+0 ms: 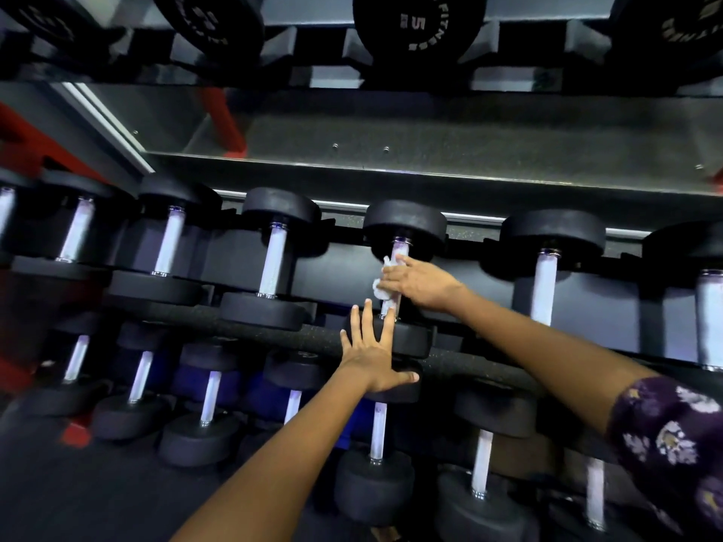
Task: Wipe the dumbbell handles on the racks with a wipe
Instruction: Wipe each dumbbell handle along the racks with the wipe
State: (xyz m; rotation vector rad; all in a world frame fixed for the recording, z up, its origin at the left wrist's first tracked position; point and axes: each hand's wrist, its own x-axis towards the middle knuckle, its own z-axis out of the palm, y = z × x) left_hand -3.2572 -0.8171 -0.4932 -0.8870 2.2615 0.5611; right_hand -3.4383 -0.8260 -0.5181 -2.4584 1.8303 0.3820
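Observation:
A black dumbbell (405, 224) with a pale chrome handle (400, 248) lies on the middle shelf of the rack. My right hand (418, 283) grips that handle with a crumpled white wipe (381, 285) wrapped round it. My left hand (371, 352) lies flat with straight fingers on the dumbbell's near black head (414, 340), the thumb hooked under its front edge. The lower part of the handle is hidden by my right hand and the wipe.
More dumbbells line the same shelf to the left (274, 252) and right (545, 283). A lower shelf holds another row (377, 432). An upper shelf carries dumbbells with their heads facing me (418, 29). A red frame post (225, 119) stands behind.

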